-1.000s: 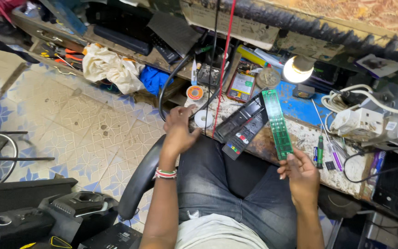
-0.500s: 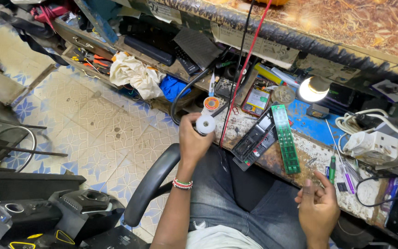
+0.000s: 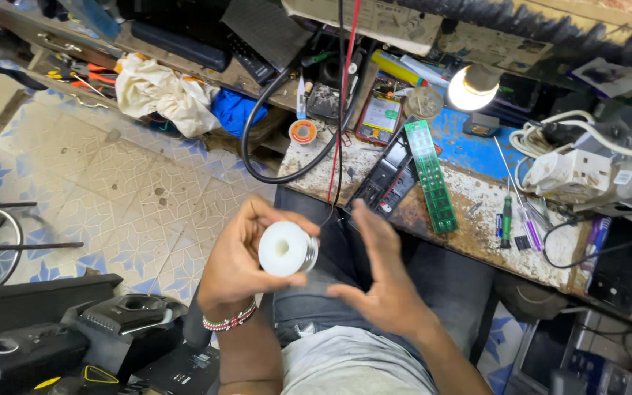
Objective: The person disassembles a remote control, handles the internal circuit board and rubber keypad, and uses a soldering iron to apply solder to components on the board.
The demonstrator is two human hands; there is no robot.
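My left hand (image 3: 239, 263) grips a white spool of solder wire (image 3: 287, 249) over my lap, fingers wrapped around its rim. A beaded bracelet sits on that wrist. My right hand (image 3: 378, 281) is open right beside the spool, fingers spread, holding nothing. A long green circuit board (image 3: 431, 175) lies on the worn workbench (image 3: 477, 201) ahead, next to black remote control shells (image 3: 385, 179).
A lit bulb (image 3: 467, 86) glows at the back of the bench. Small screwdrivers (image 3: 507, 219), a white power strip (image 3: 572, 174), black and red cables (image 3: 339, 95) and a small round tin (image 3: 303, 132) crowd the bench. Black speaker casings (image 3: 67, 340) stand on the tiled floor at left.
My left hand lifted the spool off the bench and brought it back over my lap. My right hand set the green board down on the bench and came in beside the spool.
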